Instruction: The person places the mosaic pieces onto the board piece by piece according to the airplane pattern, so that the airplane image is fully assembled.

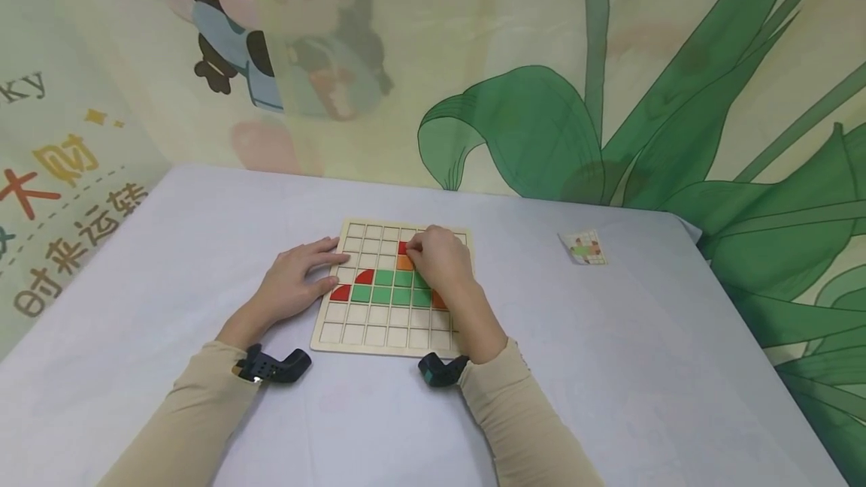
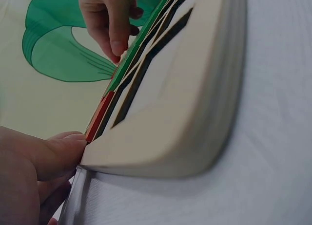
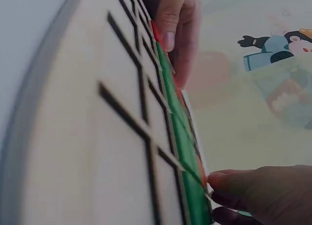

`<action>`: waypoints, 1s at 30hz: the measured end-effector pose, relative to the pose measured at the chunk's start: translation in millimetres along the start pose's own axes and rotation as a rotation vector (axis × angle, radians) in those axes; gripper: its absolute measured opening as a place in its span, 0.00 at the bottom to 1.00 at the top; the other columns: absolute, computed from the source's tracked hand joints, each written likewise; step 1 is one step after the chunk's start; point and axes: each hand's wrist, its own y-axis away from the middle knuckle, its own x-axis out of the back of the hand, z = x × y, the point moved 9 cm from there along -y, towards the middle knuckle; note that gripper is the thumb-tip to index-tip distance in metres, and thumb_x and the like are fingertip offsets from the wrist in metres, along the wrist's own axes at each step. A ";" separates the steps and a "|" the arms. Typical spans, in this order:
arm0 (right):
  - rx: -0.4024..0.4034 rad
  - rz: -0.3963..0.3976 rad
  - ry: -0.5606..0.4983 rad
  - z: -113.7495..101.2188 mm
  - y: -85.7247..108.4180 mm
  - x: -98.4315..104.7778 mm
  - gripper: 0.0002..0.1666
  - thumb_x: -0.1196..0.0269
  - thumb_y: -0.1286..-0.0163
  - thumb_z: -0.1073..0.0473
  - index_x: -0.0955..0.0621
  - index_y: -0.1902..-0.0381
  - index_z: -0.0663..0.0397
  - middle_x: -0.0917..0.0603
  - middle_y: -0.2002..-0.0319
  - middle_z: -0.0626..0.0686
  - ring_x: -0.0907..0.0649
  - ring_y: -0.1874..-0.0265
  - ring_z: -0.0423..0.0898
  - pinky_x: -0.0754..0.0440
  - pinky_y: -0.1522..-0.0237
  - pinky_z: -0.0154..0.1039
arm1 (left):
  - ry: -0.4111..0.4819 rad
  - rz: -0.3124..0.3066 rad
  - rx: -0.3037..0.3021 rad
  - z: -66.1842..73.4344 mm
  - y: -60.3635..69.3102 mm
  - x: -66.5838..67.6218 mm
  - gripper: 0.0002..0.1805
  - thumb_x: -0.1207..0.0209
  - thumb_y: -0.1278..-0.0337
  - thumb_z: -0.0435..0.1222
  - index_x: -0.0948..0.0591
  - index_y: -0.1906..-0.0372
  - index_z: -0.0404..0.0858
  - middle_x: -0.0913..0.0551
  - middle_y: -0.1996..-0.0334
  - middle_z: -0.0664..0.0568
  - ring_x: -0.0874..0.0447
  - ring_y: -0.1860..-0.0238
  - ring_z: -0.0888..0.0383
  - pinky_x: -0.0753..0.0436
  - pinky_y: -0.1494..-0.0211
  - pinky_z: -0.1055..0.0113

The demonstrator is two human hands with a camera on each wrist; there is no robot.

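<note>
A square wooden grid board (image 1: 389, 349) lies flat on the table, with green tiles (image 1: 382, 295), red quarter-round tiles (image 1: 340, 292) and orange tiles (image 1: 404, 262) in its cells. My left hand (image 1: 291, 280) rests at the board's left edge, fingers spread; in the left wrist view its thumb (image 2: 66, 149) touches the corner beside a red tile. My right hand (image 1: 443, 261) reaches over the board's upper right part. Its thumb and fingertips come together at a red tile (image 1: 402, 247) above an orange one and seem to pinch it. This hand hides several cells.
A small card (image 1: 585, 247) with a coloured grid picture lies on the table to the right. White cloth (image 1: 636, 367) covers the table. A printed curtain (image 1: 379, 141) hangs behind it. Both wrists wear black camera mounts (image 1: 274, 367).
</note>
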 end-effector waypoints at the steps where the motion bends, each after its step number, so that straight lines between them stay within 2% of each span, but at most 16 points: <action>1: -0.001 -0.016 -0.017 1.5 0.7 0.6 0.10 0.39 0.33 0.53 0.13 0.60 0.46 0.16 0.62 0.47 0.19 0.63 0.43 0.18 0.62 0.39 | 0.003 -0.002 0.001 -0.5 0.6 -1.1 0.22 0.41 0.42 0.38 0.22 0.41 0.41 0.34 0.31 0.43 0.42 0.29 0.41 0.46 0.30 0.40; 4: 0.001 -0.053 -0.079 6.6 3.8 10.5 0.11 0.40 0.32 0.52 0.14 0.58 0.45 0.16 0.61 0.47 0.20 0.62 0.44 0.19 0.63 0.39 | 0.009 -0.008 0.003 -1.9 1.9 -4.2 0.22 0.41 0.42 0.38 0.22 0.41 0.41 0.34 0.31 0.43 0.42 0.29 0.41 0.46 0.30 0.40; 7: 0.008 -0.083 -0.140 12.4 10.6 30.7 0.13 0.41 0.31 0.51 0.15 0.54 0.45 0.16 0.60 0.48 0.20 0.60 0.45 0.19 0.63 0.39 | 0.004 -0.005 -0.002 -2.5 1.6 -5.6 0.22 0.41 0.42 0.38 0.22 0.41 0.42 0.34 0.31 0.43 0.41 0.29 0.42 0.45 0.30 0.40; 10: 0.025 -0.134 -0.132 19.2 23.0 52.0 0.16 0.41 0.31 0.50 0.18 0.49 0.46 0.16 0.59 0.48 0.19 0.59 0.46 0.19 0.63 0.38 | -0.003 0.002 -0.011 -1.9 0.5 -4.8 0.22 0.41 0.43 0.38 0.21 0.42 0.42 0.34 0.31 0.43 0.41 0.29 0.42 0.44 0.30 0.40; 13: 0.043 -0.232 -0.070 29.9 42.5 61.7 0.18 0.39 0.33 0.51 0.20 0.47 0.48 0.16 0.60 0.49 0.19 0.62 0.46 0.19 0.65 0.37 | -0.005 0.006 -0.013 -1.0 -0.1 -2.9 0.22 0.41 0.43 0.39 0.21 0.42 0.42 0.34 0.31 0.43 0.41 0.29 0.41 0.44 0.30 0.40; 16: 0.041 -0.366 0.001 45.2 69.5 57.0 0.19 0.36 0.35 0.51 0.20 0.47 0.47 0.17 0.62 0.49 0.20 0.65 0.44 0.19 0.66 0.35 | -0.001 0.000 -0.007 -0.5 -0.3 -1.6 0.22 0.40 0.43 0.39 0.21 0.42 0.42 0.34 0.31 0.43 0.41 0.29 0.42 0.45 0.30 0.40; 19: -0.009 -0.493 0.050 63.8 99.8 44.5 0.21 0.32 0.40 0.50 0.21 0.50 0.46 0.19 0.64 0.47 0.22 0.66 0.43 0.19 0.66 0.35 | 0.004 -0.009 -0.006 0.8 -1.3 -1.1 0.22 0.41 0.43 0.38 0.22 0.42 0.42 0.34 0.31 0.43 0.41 0.29 0.42 0.45 0.30 0.40; 22: -0.061 -0.563 0.095 76.6 126.3 32.1 0.25 0.28 0.46 0.49 0.22 0.51 0.45 0.21 0.69 0.46 0.23 0.68 0.42 0.21 0.67 0.35 | -0.004 -0.013 -0.008 1.2 -2.2 -0.5 0.22 0.41 0.43 0.38 0.22 0.42 0.42 0.34 0.31 0.43 0.41 0.29 0.41 0.45 0.30 0.40; 26: -0.050 -0.536 0.159 77.8 143.6 23.0 0.29 0.26 0.50 0.50 0.24 0.52 0.48 0.25 0.71 0.46 0.26 0.71 0.42 0.25 0.69 0.35 | -0.006 -0.013 0.003 -0.9 -1.7 -0.1 0.22 0.41 0.43 0.38 0.22 0.42 0.42 0.34 0.31 0.43 0.41 0.29 0.41 0.45 0.30 0.40; 30: -0.037 -0.447 0.181 76.8 141.9 20.2 0.24 0.27 0.47 0.53 0.24 0.55 0.50 0.26 0.71 0.47 0.26 0.71 0.43 0.24 0.69 0.34 | 0.005 -0.015 0.013 -2.9 -0.4 -2.1 0.22 0.41 0.42 0.38 0.22 0.41 0.42 0.35 0.30 0.43 0.42 0.29 0.41 0.46 0.30 0.40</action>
